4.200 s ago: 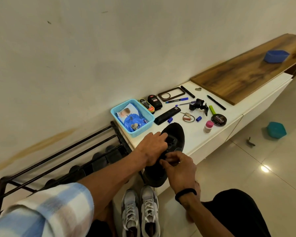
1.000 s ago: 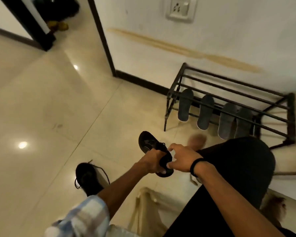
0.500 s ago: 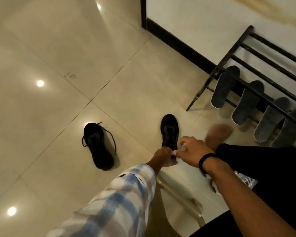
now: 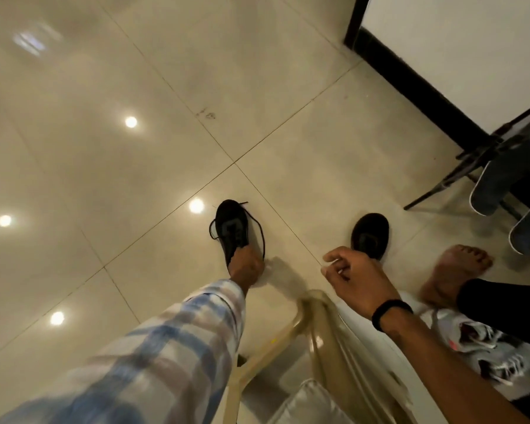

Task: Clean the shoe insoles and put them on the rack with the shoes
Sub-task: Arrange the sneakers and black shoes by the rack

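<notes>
Two black shoes stand on the tiled floor. My left hand (image 4: 245, 267) reaches down to the laced shoe (image 4: 230, 232) on the left and closes over its heel, with the fingers hidden. The second black shoe (image 4: 370, 234) stands to the right, just beyond my right hand (image 4: 354, 278), which hovers above it with loosely curled fingers and holds nothing. Dark grey insoles (image 4: 496, 185) lean on the black metal rack (image 4: 468, 166) at the right edge.
A beige plastic chair frame (image 4: 315, 328) is below my arms. A pair of white sneakers (image 4: 487, 353) lies at the lower right, beside my bare foot (image 4: 453, 273). A wall with a black skirting (image 4: 410, 78) runs at the upper right.
The shoe I held in both hands now stands on the floor. My left hand has moved left onto the laced shoe, and my right hand has let go. The view swung left.
</notes>
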Action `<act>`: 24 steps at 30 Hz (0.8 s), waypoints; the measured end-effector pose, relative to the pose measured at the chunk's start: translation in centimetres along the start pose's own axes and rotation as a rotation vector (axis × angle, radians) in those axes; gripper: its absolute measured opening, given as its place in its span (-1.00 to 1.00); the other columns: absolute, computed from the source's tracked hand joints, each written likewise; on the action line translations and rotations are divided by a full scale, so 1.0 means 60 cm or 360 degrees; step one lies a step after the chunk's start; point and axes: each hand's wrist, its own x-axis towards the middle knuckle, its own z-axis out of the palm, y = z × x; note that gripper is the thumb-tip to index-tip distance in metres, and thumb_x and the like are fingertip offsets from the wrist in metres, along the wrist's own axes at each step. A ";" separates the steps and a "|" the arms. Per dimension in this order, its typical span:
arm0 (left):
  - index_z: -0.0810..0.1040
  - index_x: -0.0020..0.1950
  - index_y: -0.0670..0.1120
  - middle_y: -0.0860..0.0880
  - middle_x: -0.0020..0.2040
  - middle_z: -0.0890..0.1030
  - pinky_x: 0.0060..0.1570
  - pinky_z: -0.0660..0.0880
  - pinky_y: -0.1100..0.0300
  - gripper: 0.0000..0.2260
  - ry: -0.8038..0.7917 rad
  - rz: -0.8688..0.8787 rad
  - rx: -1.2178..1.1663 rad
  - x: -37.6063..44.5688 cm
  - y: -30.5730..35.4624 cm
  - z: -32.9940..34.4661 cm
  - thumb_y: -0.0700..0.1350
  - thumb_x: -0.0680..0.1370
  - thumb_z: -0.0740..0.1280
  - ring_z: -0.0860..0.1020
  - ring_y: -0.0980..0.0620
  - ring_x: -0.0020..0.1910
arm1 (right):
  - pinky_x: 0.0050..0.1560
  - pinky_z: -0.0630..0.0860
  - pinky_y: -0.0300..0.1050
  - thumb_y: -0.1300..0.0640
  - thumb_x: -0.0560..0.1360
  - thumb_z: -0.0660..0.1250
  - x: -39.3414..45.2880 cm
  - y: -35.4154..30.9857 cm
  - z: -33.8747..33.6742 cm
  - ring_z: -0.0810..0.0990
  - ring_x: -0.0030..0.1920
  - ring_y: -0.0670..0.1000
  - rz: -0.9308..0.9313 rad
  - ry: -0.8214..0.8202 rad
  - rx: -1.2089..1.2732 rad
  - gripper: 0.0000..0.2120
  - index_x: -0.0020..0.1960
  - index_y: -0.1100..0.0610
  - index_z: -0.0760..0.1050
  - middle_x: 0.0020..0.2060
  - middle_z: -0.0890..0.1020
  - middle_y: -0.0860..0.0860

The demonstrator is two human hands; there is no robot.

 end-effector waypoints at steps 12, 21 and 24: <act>0.50 0.35 -0.15 -0.18 0.34 0.46 0.27 0.46 -0.07 -0.64 -0.0066 0.0126 0.0319 -0.096 -0.011 0.061 -0.18 0.55 0.33 0.51 -0.28 0.26 | 0.07 0.60 -0.06 0.04 0.52 0.40 -0.002 0.029 -0.012 0.61 -0.02 -0.08 0.0144 -0.0045 -0.0191 -0.92 0.01 -0.02 0.60 -0.17 0.66 -0.08; 0.53 0.29 -0.15 -0.21 0.27 0.55 0.20 0.54 0.00 -0.72 0.0001 0.0695 0.0258 -0.257 0.158 -0.133 -0.21 0.59 0.28 0.56 -0.23 0.23 | 0.01 0.66 0.02 -0.05 0.52 0.42 -0.043 -0.020 -0.076 0.69 -0.12 -0.02 0.0167 0.0104 0.0156 -0.91 -0.08 -0.05 0.61 -0.11 0.69 -0.03; 0.58 0.20 -0.11 -0.17 0.22 0.58 0.08 0.53 0.11 -0.77 -0.0037 0.0923 0.0239 -0.347 0.213 -0.186 -0.22 0.57 0.29 0.59 -0.19 0.17 | -0.17 0.69 -0.04 -0.12 0.54 0.39 -0.073 -0.049 -0.122 0.72 -0.22 0.01 0.0268 0.0263 0.0379 -0.75 -0.03 0.07 0.61 -0.16 0.71 0.05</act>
